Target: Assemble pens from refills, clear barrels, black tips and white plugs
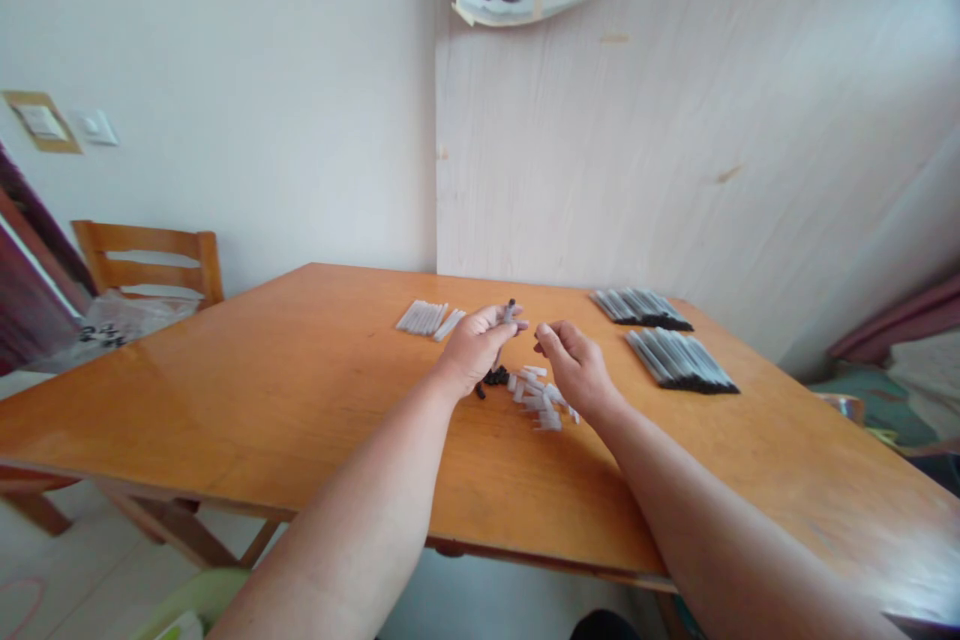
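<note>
My left hand [478, 340] is closed around a slim translucent pen-like tube with a black end [511, 308], which points up between thumb and fingers. To its right, my right hand [574, 360] is closed in a pinch, its fingertips a short way from the tube. What it holds, if anything, is too small to make out. On the table below and between the hands lie a small heap of black caps [496, 376] and a loose pile of short translucent white pieces [541, 402], partly hidden by my right hand.
Translucent white tubes [421, 317] lie in a row behind my left hand. Two rows of clear tubes with black ends [641, 308] [681, 360] lie at the right of the wooden table [285, 380]. A wooden chair [154, 255] holding a plastic bag [127, 320] stands at left.
</note>
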A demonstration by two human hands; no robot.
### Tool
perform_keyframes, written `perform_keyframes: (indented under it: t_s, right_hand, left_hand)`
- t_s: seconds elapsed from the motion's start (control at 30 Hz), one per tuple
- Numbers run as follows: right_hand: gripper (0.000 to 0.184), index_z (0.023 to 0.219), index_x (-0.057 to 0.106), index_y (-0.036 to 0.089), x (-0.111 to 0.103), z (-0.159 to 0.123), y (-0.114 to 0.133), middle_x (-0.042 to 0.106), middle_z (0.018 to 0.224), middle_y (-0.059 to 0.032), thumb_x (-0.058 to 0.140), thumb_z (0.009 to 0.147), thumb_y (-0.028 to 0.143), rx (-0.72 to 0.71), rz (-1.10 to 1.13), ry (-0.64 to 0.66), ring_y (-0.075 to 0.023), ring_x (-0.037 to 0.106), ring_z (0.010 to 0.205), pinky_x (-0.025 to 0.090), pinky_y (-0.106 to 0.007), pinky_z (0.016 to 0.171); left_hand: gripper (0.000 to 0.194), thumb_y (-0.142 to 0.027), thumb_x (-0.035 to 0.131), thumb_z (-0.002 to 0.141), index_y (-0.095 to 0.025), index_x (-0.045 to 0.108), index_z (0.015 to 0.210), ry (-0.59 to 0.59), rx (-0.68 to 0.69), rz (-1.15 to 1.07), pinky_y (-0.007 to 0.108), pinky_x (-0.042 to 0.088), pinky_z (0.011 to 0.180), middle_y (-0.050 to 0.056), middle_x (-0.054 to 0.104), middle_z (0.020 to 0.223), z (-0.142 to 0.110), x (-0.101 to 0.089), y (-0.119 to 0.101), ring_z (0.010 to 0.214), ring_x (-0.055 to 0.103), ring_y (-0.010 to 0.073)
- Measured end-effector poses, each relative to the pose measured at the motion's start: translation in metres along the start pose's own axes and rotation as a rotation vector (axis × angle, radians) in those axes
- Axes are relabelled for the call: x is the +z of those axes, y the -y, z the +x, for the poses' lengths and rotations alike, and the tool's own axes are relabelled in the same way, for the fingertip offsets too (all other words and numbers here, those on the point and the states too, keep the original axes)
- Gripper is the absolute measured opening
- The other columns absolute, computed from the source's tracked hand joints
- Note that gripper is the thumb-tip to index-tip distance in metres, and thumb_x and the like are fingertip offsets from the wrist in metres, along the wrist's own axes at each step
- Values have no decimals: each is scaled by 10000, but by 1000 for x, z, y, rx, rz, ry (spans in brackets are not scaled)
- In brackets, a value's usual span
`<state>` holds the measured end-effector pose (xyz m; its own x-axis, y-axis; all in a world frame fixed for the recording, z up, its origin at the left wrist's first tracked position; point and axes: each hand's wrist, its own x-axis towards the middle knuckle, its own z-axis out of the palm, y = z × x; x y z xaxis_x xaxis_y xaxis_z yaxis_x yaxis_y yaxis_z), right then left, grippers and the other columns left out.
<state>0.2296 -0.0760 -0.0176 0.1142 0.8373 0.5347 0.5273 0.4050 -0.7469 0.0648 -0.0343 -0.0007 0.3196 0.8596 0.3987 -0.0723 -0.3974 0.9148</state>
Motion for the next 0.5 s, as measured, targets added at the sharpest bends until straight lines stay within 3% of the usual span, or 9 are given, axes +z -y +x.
perform_keyframes:
  t_s: [0.17,0.27,0.37,0.5]
  right_hand:
    - [375,984,622,178,9,-6,4,680,851,-53,613,827,518,-38,57,143,-166,606,754,460,-273,676]
    - [284,939,613,184,13,-7,3,657,786,-27,607,834,448,-33,70,202,-145,575,682,438,-258,622]
    - [218,836,598,190,12,-7,4,605,694,2,574,844,406,-21,26,203,-126,512,604,394,-249,567]
    - [194,799,599,190,10,-7,8,578,651,15,577,825,381,-17,-34,192,-122,492,586,375,-247,557]
  left_hand:
    - [325,-317,575,843,-173,587,1134,8,-68,-158,355,438,933,114,685,1181,-2,-1,-11,1128,616,204]
    - [318,-333,588,838,-181,568,1117,36,-99,-198,331,438,893,113,671,1211,-2,-1,-10,1123,618,199]
    - [322,-342,635,816,-188,559,1088,16,-134,-316,298,437,832,106,707,1120,-1,-1,-9,1083,639,194]
    - [336,-451,684,775,-191,538,932,-116,-158,-497,275,435,720,101,740,953,1,-4,-11,942,688,208]
